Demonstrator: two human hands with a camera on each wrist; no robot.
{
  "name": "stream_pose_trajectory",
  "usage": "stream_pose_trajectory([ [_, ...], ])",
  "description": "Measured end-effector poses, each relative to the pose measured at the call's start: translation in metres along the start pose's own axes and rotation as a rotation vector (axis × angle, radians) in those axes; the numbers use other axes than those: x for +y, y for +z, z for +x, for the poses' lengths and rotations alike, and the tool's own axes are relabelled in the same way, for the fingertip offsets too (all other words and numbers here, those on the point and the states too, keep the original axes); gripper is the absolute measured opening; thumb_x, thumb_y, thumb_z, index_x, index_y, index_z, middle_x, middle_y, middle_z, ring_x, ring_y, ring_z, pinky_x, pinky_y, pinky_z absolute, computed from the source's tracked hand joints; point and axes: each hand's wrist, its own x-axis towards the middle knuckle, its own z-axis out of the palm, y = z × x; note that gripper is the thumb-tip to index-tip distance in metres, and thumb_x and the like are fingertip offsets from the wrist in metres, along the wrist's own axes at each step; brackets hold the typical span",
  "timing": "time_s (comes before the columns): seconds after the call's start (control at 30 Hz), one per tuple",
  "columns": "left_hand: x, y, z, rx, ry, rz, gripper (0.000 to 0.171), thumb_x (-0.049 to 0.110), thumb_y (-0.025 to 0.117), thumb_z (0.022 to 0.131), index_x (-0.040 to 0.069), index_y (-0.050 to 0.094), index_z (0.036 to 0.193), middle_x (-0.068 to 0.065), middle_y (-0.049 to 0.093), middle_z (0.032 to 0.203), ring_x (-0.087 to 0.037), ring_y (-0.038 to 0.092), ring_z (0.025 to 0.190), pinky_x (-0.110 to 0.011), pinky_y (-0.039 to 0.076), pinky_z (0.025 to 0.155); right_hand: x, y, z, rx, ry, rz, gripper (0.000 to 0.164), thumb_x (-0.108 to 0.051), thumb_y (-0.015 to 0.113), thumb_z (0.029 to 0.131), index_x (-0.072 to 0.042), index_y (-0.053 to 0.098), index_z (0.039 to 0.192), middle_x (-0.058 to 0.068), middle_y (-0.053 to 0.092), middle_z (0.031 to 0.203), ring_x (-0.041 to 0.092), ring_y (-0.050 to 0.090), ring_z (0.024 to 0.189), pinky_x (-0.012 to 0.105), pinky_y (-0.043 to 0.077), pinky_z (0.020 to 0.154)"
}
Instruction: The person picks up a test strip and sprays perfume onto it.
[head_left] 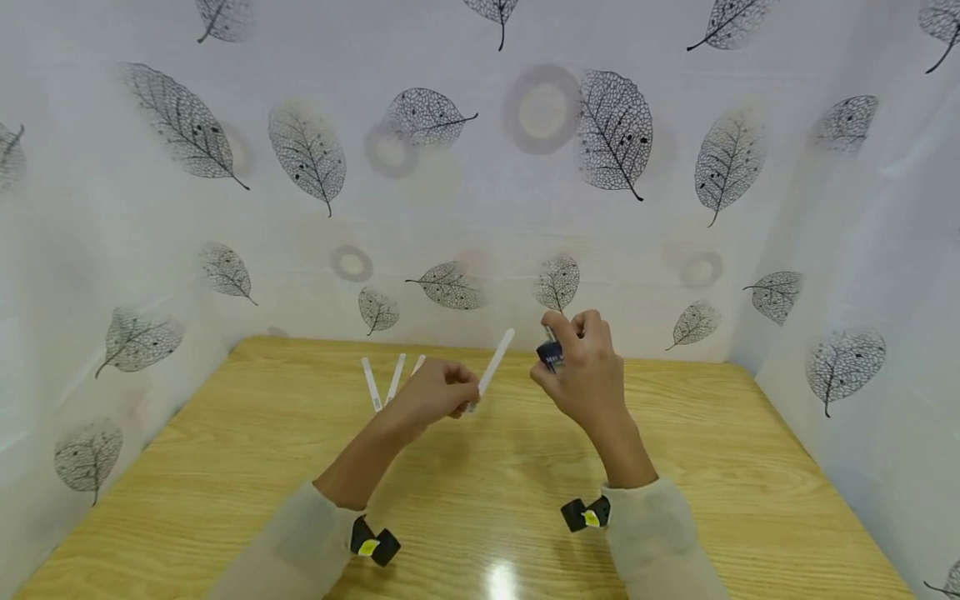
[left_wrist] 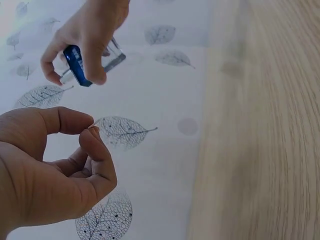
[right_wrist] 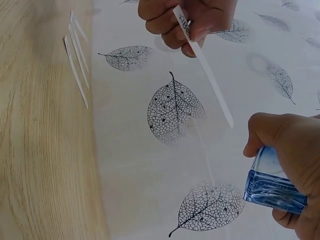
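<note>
My left hand (head_left: pixel 429 392) pinches a white paper scent strip (head_left: pixel 497 360) near its printed end, between thumb and index finger. The strip slants up and away, its plain end pointing toward the right hand; in the left wrist view it is seen almost edge-on. My right hand (head_left: pixel 592 373) grips a small blue and clear glass perfume bottle (right_wrist: pixel 275 192), with the index finger over its sprayer top (head_left: pixel 550 333). Bottle and strip are apart, both held above the table. Much of the bottle is hidden behind the fingers.
Several more white strips (right_wrist: pixel 76 70) lie fanned out on the wooden table (head_left: pixel 480 500), left of and partly behind the left hand. A pale curtain (head_left: pixel 480 225) printed with leaves surrounds the table at the back and both sides.
</note>
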Motion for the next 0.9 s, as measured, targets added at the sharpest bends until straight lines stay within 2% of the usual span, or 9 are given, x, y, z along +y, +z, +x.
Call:
stream_pose_trajectory([
  [0.47,0.012,0.007,-0.015,-0.020,0.032,-0.030,0.010,0.006,0.063,0.093,0.000,0.067,0.100,-0.009,0.062,0.082,-0.017,0.053,0.071,-0.034,0.052,0.071,-0.002,0.004,-0.001,0.002,-0.015,-0.043,0.058,-0.009,0.082,0.072,-0.015,0.056,0.124,0.017,0.048,0.098,0.033,0.048,0.079,0.040,0.041,0.040],
  [0.7,0.015,0.010,-0.019,-0.029,0.040,-0.042,0.011,0.006,0.064,0.093,0.000,0.067,0.101,-0.008,0.063,0.082,-0.017,0.055,0.071,-0.031,0.052,0.068,-0.003,0.006,-0.001,0.006,-0.035,-0.068,0.060,-0.010,0.084,0.073,-0.013,0.054,0.125,0.014,0.046,0.097,0.030,0.045,0.075,0.035,0.033,0.040],
  [0.9,0.016,0.011,-0.022,-0.029,0.040,-0.033,0.011,0.007,0.065,0.093,0.000,0.067,0.101,-0.008,0.063,0.082,-0.017,0.055,0.070,-0.032,0.053,0.069,-0.004,0.006,-0.002,0.004,-0.038,-0.072,0.058,-0.009,0.083,0.073,-0.013,0.055,0.124,0.014,0.046,0.098,0.031,0.046,0.075,0.035,0.033,0.040],
])
